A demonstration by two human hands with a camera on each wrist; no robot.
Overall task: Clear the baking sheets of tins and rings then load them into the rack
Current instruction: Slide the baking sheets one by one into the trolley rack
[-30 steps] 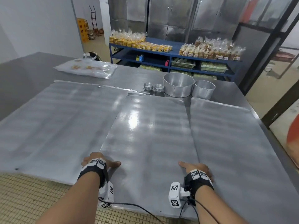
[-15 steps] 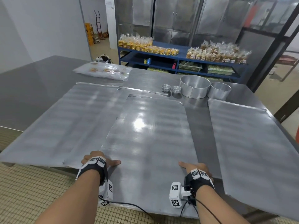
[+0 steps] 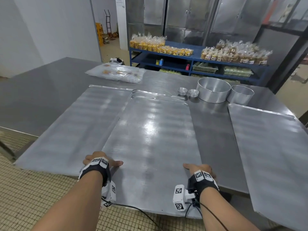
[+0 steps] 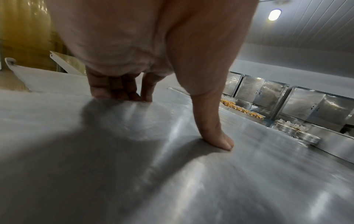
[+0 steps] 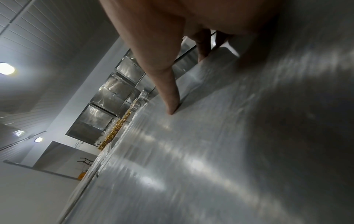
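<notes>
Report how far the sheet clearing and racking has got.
Done: sheets look bare; the rings and small tins stand on the table behind them. In hand: left hand and right hand grip the middle sheet by its near edge. Left: loading every sheet; no rack is visible.

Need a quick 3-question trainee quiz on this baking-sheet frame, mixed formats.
1. True or false: both the left hand and right hand grip the near end of the middle flat metal baking sheet.
2. How many round metal cake rings stand on the steel table?
3. The two small fluted tins sit: A) on the middle sheet B) on the table, left of the rings.

Key: 1 true; 2 two; 3 B.
</notes>
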